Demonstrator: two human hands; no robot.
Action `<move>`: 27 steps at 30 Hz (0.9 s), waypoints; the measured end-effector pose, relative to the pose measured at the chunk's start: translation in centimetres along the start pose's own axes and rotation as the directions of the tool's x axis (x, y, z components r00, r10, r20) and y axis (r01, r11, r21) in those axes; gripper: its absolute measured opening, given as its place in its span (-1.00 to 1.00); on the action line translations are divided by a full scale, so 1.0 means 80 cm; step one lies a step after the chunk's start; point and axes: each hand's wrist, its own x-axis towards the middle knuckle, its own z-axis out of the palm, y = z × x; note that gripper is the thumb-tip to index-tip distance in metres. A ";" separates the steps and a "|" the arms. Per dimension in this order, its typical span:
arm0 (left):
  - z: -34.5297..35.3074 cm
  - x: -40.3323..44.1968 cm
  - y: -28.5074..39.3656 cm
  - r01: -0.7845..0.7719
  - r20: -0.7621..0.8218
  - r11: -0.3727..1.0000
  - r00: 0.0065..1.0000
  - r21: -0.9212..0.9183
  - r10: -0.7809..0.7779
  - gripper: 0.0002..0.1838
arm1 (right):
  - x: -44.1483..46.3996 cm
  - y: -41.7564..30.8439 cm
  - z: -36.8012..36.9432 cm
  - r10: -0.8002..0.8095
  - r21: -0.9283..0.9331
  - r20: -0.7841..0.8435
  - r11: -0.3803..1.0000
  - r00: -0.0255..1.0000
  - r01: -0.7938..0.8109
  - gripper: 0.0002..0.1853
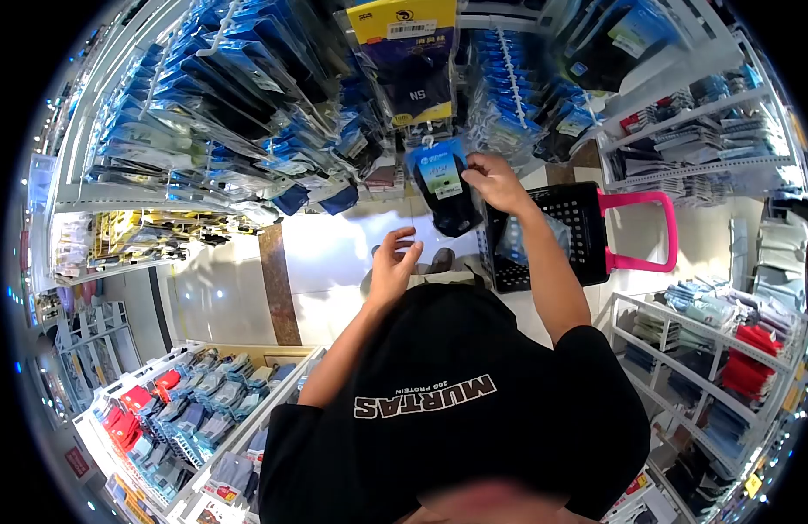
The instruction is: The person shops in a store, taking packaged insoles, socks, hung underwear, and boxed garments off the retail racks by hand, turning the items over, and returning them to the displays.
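My right hand [500, 183] pinches the right edge of a packaged pair of black socks [456, 214] with a blue and green header card and a small white hanger at its top. The pack hangs tilted in front of the rack. My left hand [393, 266] is raised below and left of the pack, fingers loosely bent and apart, touching nothing. A black shopping basket [587, 229] with a pink handle [670, 231] stands beside my right forearm, with a clear plastic-wrapped item [535, 240] inside, partly hidden by the arm.
Ahead, hooks carry rows of blue-carded packs [238, 96], and a yellow-carded pack [412, 61] hangs in the centre. Shelves of folded packs [701, 131] stand at right. Low display bins [194, 410] are behind me at left, and a wire rack [709, 367] at right. Tiled floor [325, 262] lies below.
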 end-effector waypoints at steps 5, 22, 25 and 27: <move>0.009 0.017 0.022 -0.058 0.094 0.983 0.993 -0.177 0.075 -0.49 | -0.023 0.004 0.027 0.125 0.429 0.094 0.890 0.988 -0.154 -0.85; 0.035 0.009 0.056 -0.015 0.237 0.994 0.972 0.107 -0.011 -0.69 | -0.100 0.021 0.130 0.313 0.785 -0.090 0.606 0.945 -0.126 -0.59; 0.043 0.008 0.052 -0.273 0.332 0.958 0.898 -0.090 0.287 -0.66 | -0.103 0.039 0.122 0.206 0.944 0.268 0.138 0.941 -0.300 -0.42; 0.041 0.003 0.061 -0.276 0.384 0.961 0.884 -0.030 0.266 -0.66 | -0.102 0.045 0.119 -0.008 0.951 0.294 -0.097 0.956 -0.294 -0.30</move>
